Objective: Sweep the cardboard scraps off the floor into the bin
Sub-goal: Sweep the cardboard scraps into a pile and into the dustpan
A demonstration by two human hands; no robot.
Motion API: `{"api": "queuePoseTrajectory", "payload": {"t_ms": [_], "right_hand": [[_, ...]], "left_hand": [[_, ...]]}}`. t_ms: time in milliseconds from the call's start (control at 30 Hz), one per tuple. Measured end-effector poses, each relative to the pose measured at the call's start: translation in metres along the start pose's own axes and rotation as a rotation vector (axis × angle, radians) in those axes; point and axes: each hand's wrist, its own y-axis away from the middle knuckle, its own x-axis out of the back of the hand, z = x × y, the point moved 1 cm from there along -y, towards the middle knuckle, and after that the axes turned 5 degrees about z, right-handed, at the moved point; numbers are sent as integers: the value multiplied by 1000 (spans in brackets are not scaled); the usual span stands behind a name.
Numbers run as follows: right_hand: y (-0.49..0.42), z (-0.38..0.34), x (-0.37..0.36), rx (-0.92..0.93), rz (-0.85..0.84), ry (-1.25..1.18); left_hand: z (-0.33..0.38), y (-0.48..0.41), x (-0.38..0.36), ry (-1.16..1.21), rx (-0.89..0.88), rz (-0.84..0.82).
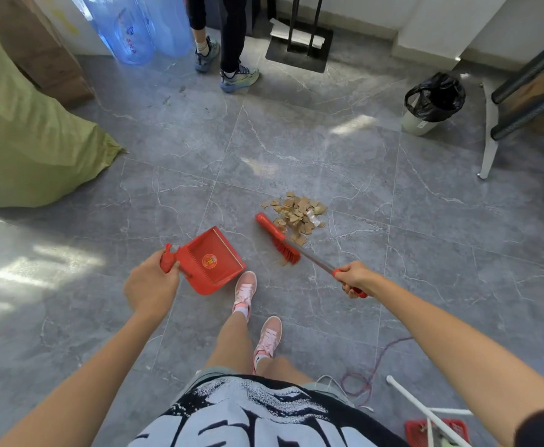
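A pile of brown cardboard scraps (298, 214) lies on the grey tiled floor ahead of me. My right hand (356, 279) grips the red handle end of a broom; its red brush head (277, 238) rests on the floor along the near left side of the pile. My left hand (151, 283) grips the handle of a red dustpan (214, 261), which is held to the left of the broom head, apart from the scraps. The bin (433, 103), lined with a black bag, stands at the far right.
Another person's legs (228, 43) stand at the far middle beside blue water jugs (138, 27). A green sack (29, 137) fills the left. A black stand (299, 46) and a chair leg (488, 150) are at the back right. A red cord (377, 366) lies near my feet.
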Motion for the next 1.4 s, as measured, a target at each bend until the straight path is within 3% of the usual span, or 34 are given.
{"api": "queuePoseTrajectory", "payload": {"t_ms": [433,800,1167,1400], "right_hand": [[5,-54,14,45,-10,-92],[7,-69,72,-67,-92,-460],[-41,-118,149,-30,-51,-623],[-62,-137,178,-82,87,-607]], "left_hand": [[75,-94,-11,29,-131,-89],[120,-152,-21,10,-174,-81],[182,-225,-41,-66,-341,-116],[214,-273,-45,-61,-477,-203]]}}
